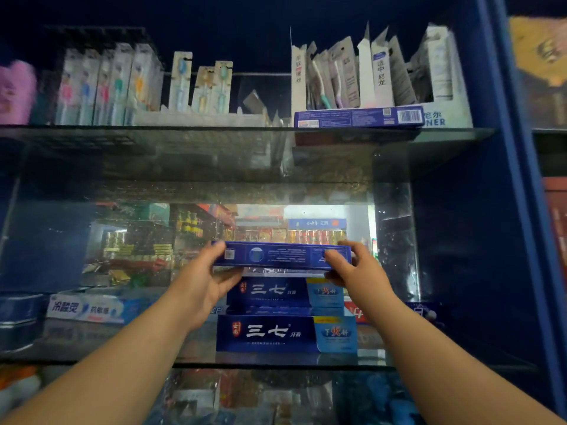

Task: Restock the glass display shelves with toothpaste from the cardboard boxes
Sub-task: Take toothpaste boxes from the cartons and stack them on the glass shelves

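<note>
One blue toothpaste box (pixel 282 256), held level and lengthwise, each end pinched: left hand (pixel 205 280) grips the left end, right hand (pixel 356 271) the right end, thumbs on the near face. It hangs just above a stack on the middle glass shelf (pixel 122 348).

Two matching blue boxes show their fronts in that stack, upper (pixel 276 291) on lower (pixel 285 332).

One more blue box (pixel 356 117) lies flat on the upper glass shelf (pixel 184 130), before a white carton (pixel 445 96) of toothbrushes.

One white toothpaste box (pixel 89 308) lies left of the stack; toothbrush packs (pixel 110 84) stand above it.
</note>
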